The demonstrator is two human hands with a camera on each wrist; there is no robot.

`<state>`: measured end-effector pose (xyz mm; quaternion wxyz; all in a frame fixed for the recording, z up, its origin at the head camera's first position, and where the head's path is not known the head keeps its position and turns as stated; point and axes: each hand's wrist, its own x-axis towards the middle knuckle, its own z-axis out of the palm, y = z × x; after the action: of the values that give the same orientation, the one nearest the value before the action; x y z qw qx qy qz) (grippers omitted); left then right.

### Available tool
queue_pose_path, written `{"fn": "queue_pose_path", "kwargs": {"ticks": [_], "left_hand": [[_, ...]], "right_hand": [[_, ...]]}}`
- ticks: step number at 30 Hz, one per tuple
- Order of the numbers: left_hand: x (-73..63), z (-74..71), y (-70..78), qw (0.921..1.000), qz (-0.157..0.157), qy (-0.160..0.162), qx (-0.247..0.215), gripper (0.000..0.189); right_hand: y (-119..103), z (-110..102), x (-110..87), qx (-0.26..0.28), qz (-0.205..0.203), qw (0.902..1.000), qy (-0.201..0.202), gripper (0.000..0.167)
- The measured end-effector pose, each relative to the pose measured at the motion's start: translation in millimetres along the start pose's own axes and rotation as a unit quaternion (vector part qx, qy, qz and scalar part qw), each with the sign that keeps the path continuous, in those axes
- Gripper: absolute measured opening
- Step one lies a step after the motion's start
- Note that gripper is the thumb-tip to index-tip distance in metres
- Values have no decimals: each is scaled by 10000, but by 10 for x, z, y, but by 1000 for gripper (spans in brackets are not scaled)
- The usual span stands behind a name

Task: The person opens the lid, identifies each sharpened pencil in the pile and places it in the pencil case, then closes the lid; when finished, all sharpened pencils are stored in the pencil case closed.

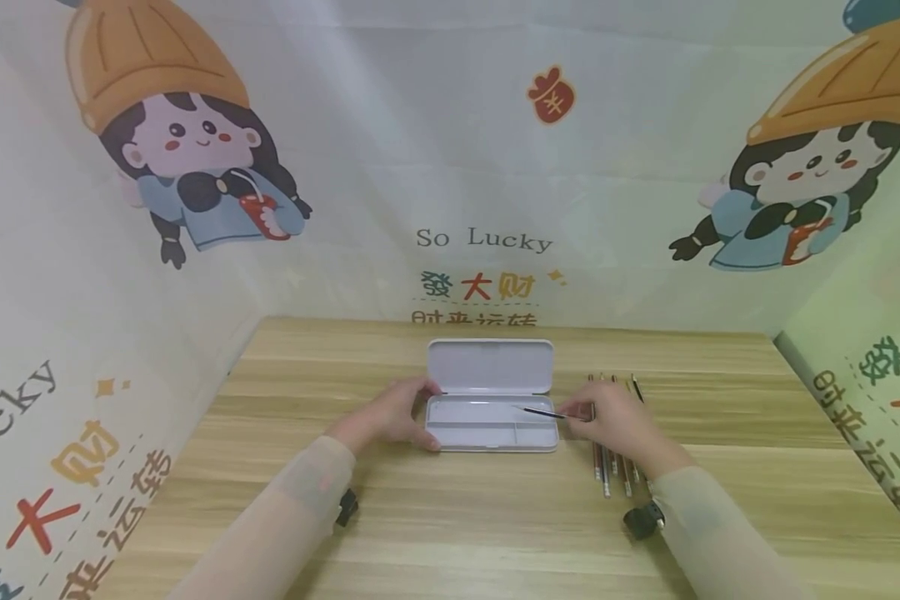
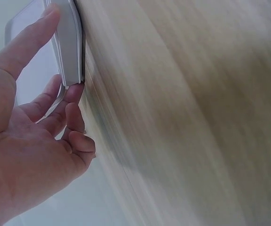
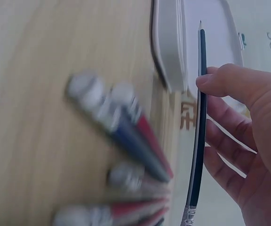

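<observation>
Pinching a dark pencil (image 3: 202, 54) in our right hand (image 1: 611, 417), we hold its tip over the right side of the white case (image 1: 468, 437); our left hand (image 1: 399, 412), partly spread, grips its left end. More pencils (image 1: 607, 483) lie right.

On the back cloth (image 1: 390, 150) facing you, read "So Lucky" (image 1: 487, 242) above "發大财" (image 1: 477, 287) and "时来运转" (image 1: 474, 319), the last line cut off below. On your left cloth (image 1: 30, 208), read the partial "ucky" (image 1: 12, 411), then "大财" and "来运转" (image 1: 116, 518). On your right cloth (image 1: 817, 333), read "發" (image 1: 888, 358) and, slanting beneath, "时来运转"; the yellow mark on the red emblem (image 1: 551, 95) is too small for you to read reliably.
</observation>
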<state>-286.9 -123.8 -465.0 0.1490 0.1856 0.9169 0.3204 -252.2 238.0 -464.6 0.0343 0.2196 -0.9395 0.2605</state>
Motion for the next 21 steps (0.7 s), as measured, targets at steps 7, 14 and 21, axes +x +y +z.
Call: {"fn": "queue_pose_path", "kwargs": {"ticks": [7, 14, 21], "left_hand": [[-13, -9, 5, 10000, 77, 0, 3, 82], [-18, -10, 24, 10000, 9, -14, -23, 83], [5, 2, 4, 10000, -4, 0, 23, 84]], "right_hand": [[-141, 100, 164, 15, -133, 9998, -131, 13], [-231, 165, 276, -44, -291, 9994, -169, 16], [-329, 210, 421, -73, -469, 9985, -258, 13]]}}
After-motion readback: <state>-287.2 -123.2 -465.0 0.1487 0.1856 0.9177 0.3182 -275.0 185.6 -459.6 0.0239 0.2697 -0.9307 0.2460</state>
